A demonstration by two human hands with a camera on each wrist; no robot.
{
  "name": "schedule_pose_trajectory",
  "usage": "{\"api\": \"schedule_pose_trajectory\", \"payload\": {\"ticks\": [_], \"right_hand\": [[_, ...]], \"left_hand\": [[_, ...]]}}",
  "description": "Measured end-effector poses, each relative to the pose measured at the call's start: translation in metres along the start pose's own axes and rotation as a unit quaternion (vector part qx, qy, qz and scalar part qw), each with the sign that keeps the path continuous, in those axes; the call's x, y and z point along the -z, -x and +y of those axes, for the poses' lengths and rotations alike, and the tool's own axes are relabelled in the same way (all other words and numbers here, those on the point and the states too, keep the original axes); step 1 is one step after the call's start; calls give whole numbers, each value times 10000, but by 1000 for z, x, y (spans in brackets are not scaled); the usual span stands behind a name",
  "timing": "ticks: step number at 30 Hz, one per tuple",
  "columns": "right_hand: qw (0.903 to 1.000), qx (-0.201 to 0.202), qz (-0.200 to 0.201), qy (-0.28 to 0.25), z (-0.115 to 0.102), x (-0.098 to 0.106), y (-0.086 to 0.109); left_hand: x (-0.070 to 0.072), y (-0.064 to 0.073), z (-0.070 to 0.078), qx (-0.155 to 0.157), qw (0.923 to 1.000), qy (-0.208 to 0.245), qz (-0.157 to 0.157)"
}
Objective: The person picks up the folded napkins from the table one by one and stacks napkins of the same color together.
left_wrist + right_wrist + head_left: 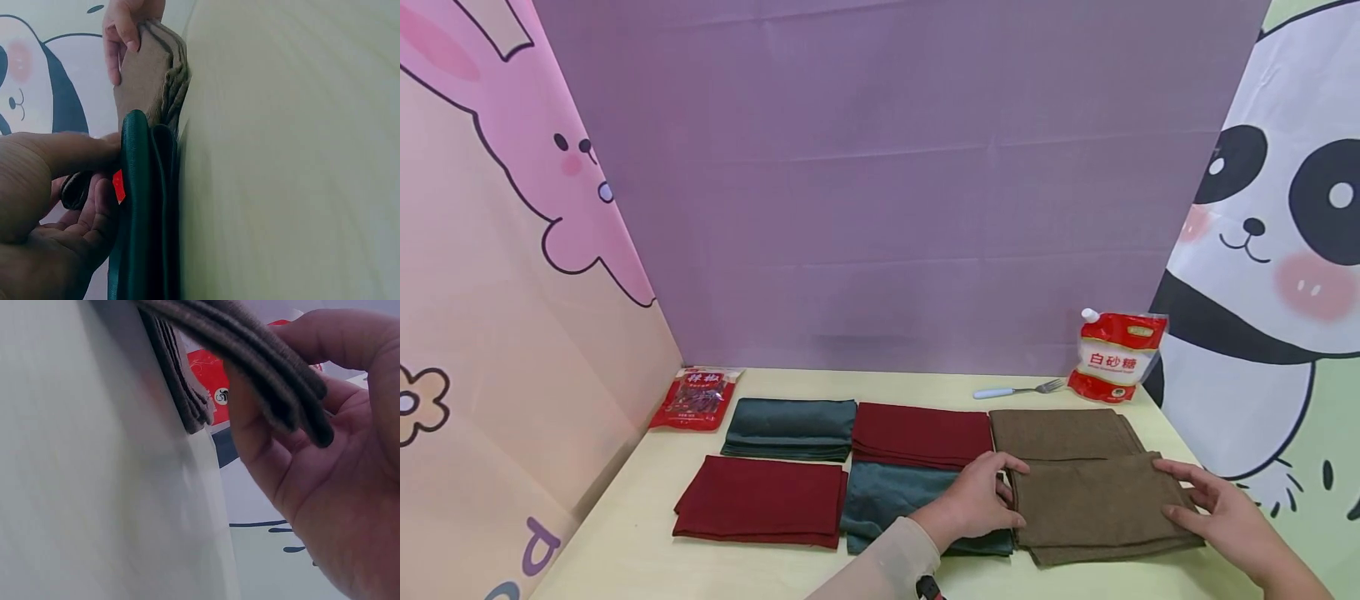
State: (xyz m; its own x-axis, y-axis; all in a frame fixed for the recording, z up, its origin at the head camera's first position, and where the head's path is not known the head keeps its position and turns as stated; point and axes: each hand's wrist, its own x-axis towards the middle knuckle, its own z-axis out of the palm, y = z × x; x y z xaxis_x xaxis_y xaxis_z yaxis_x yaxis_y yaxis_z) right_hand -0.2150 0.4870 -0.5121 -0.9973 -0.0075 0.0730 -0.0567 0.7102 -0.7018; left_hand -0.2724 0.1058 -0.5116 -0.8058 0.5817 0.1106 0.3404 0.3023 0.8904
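Well to the left of the front teal folded cloth (887, 496), and beyond it, lay a red chilli packet (697, 400). The front maroon folded cloth (758, 500) sat just left of the teal landmark; the back teal folded cloth (788, 429) lay beyond it to the left, and the back maroon folded cloth (922, 435) directly behind it. Over the landmark's right part was the left hand (976, 498), partly closed, thumb and fingers pinching the left side of the front brown folded cloth (1097, 508). That brown cloth was just right of the landmark. Beyond it to the right were a fork (996, 392), the back brown folded cloth (1063, 433) and a white sugar pouch (1112, 358). Farthest right of the landmark, the right hand (1232, 521), also partly closed, gripped the brown cloth's right edge.

The step in hand looked like squaring up this last cloth of the front row. The next move probably called for lowering both edges evenly, lining them up with the landmark, then letting go without dragging the layers.
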Motion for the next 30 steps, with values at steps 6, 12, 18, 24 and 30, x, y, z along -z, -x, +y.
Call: {"api": "schedule_pose_trajectory", "payload": {"ticks": [6,12,18,24,30], "right_hand": [[9974,422,310,-502,0,-1,4],[9931,613,372,-925,-4,-1,3],[9884,749,411,-1257,-10,1,2],[9869,675,475,-1384,-14,2,-4],[9896,400,544,-1267,-21,2,-8]], "left_hand": [[1,-2,0,14,9980,599,185],[1,-3,0,28,9959,881,225],[2,-5,-3,-150,9961,767,404],[6,-6,0,-74,9974,475,529],[7,-13,-1,-61,9959,546,716]]}}
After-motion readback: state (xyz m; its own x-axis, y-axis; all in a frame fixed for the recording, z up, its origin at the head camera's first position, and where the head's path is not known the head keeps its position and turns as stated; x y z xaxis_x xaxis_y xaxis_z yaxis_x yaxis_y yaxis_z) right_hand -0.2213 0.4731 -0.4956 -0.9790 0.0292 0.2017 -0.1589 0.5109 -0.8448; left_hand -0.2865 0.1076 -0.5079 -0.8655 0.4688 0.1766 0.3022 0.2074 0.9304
